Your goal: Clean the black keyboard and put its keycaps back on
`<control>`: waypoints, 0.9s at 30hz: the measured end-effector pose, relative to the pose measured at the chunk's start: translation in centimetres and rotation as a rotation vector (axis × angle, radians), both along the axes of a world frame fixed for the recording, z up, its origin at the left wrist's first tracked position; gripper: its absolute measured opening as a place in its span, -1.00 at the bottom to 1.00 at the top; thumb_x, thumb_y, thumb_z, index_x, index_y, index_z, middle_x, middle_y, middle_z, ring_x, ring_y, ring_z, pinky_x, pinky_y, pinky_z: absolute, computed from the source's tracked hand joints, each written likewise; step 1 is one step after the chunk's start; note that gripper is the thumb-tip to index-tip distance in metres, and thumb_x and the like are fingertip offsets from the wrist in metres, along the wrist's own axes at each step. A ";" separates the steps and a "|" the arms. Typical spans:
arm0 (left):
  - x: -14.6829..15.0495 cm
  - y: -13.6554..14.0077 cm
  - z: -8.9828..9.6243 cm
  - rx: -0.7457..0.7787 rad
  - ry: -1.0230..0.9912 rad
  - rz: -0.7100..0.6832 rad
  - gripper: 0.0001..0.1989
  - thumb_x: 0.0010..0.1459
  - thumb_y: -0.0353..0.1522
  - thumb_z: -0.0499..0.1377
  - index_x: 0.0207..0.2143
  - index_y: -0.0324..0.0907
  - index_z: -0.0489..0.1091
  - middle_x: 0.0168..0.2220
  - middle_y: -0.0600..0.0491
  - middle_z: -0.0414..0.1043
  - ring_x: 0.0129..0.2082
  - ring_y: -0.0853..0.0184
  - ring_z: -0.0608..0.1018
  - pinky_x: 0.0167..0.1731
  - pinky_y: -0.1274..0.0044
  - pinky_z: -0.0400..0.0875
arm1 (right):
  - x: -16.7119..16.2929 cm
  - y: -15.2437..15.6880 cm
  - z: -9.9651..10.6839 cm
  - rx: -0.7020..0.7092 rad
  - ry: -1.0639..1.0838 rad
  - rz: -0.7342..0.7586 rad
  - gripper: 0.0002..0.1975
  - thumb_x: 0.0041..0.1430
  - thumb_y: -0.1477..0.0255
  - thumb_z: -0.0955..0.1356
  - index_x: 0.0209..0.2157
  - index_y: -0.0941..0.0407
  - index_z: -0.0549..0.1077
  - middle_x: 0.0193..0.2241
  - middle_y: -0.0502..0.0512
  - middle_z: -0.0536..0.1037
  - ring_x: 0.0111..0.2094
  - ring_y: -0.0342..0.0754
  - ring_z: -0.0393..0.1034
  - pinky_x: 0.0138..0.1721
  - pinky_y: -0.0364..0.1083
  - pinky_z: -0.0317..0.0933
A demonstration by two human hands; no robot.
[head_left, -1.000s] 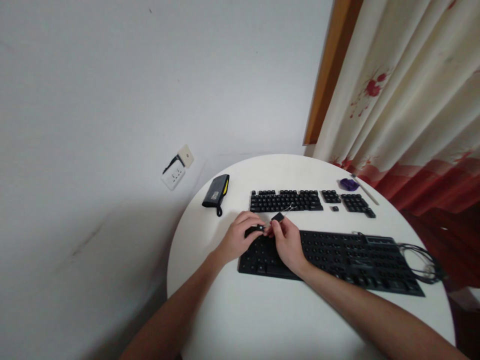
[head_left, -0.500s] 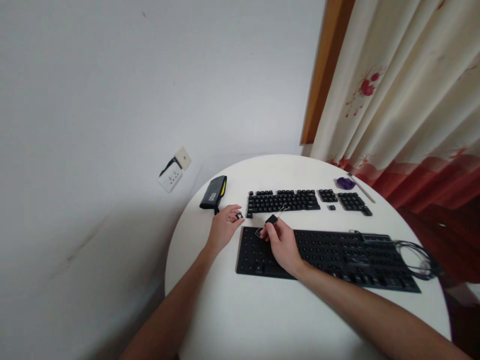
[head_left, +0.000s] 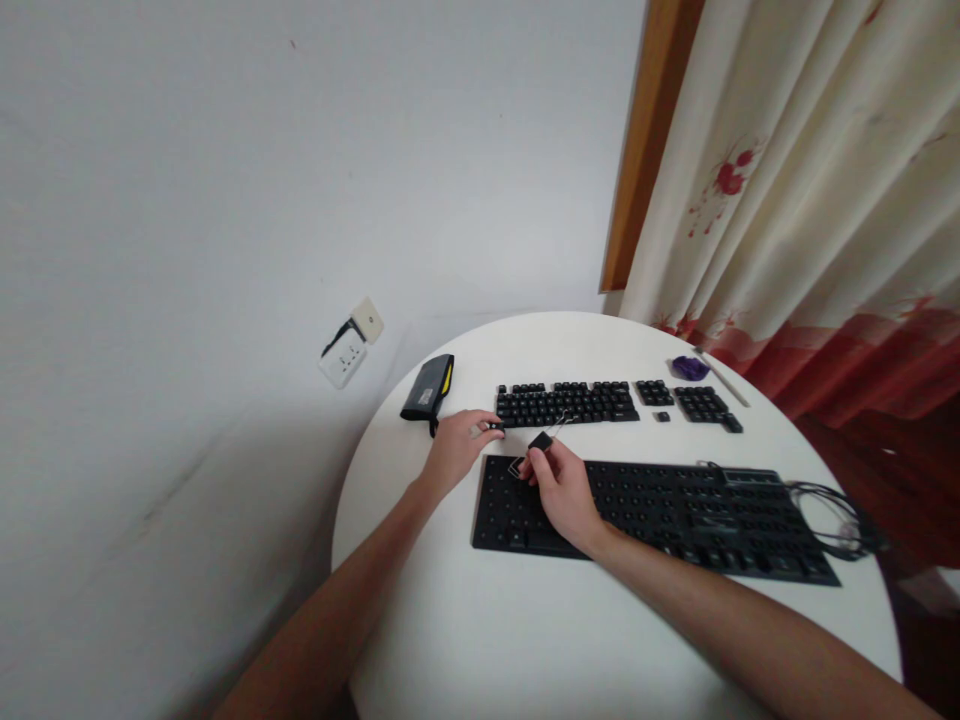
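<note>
My left hand (head_left: 461,442) pinches a small black keycap (head_left: 495,427) at the lower left corner of the laid-out keycaps (head_left: 566,405). Those keycaps lie in rows on the white table, in keyboard order. In my right hand (head_left: 564,488) is a keycap puller (head_left: 540,441) with a black grip and thin wire loops at both ends. That hand is above the left part of the black keyboard (head_left: 667,510), whose keycaps are mostly off. My palm and forearm hide some of the keyboard.
A dark box with a yellow stripe (head_left: 429,388) stands at the table's left edge. Number pad keycaps (head_left: 705,403), a purple lump (head_left: 689,368) and a thin brush (head_left: 724,378) lie to the right. A coiled cable (head_left: 840,525) rests at the keyboard's right end.
My left hand has moved right with the keycap, bringing it down to the corner of the keycap rows. My right hand with the puller has hardly moved.
</note>
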State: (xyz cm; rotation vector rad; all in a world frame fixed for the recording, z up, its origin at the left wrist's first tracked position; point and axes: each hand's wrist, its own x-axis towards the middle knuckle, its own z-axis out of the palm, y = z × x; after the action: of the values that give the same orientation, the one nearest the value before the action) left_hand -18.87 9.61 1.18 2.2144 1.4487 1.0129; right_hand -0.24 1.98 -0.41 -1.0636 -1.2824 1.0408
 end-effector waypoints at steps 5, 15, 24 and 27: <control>1.7 1.4 0.5 0.117 0.219 -0.218 -0.87 0.02 -0.37 0.39 -0.31 -0.03 0.58 -0.10 0.05 0.53 -0.09 0.18 0.45 -0.02 0.29 0.36 | 0.0 -0.1 0.1 0.012 0.009 -0.010 -0.71 0.33 0.21 0.26 -0.37 0.11 0.41 -0.48 0.04 0.51 -0.43 -0.05 0.40 -0.37 -0.11 0.27; 1.8 1.4 -1.6 0.104 0.272 -0.109 -0.88 -0.03 -0.36 0.43 -0.37 -0.05 0.59 -0.03 0.03 0.39 -0.04 0.12 0.32 -0.01 0.24 0.31 | -0.1 -0.2 -0.1 0.015 -0.010 0.016 -0.72 0.34 0.24 0.26 -0.37 0.11 0.42 -0.46 0.04 0.52 -0.42 -0.06 0.40 -0.35 -0.11 0.27; 1.9 1.2 -1.4 0.098 0.223 -0.066 -0.73 -0.10 -0.36 0.47 -0.32 -0.07 0.51 -0.09 0.03 0.34 -0.06 0.13 0.34 0.01 0.27 0.31 | 0.0 -0.2 0.0 0.018 -0.016 0.017 -0.70 0.34 0.22 0.26 -0.38 0.11 0.42 -0.47 0.04 0.52 -0.43 -0.06 0.39 -0.36 -0.11 0.27; 2.0 1.1 -1.3 0.095 0.216 -0.046 -0.68 -0.13 -0.37 0.48 -0.30 -0.09 0.47 -0.07 0.02 0.34 -0.05 0.12 0.34 0.01 0.27 0.31 | 0.0 -0.2 -0.1 0.025 -0.017 0.019 -0.70 0.35 0.22 0.26 -0.38 0.11 0.42 -0.47 0.04 0.51 -0.43 -0.06 0.39 -0.36 -0.11 0.27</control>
State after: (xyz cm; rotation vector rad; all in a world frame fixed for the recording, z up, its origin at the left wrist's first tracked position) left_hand -16.86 10.68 -0.14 2.4782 1.4564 0.8665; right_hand -0.25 1.74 -0.48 -1.0448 -1.3182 1.0300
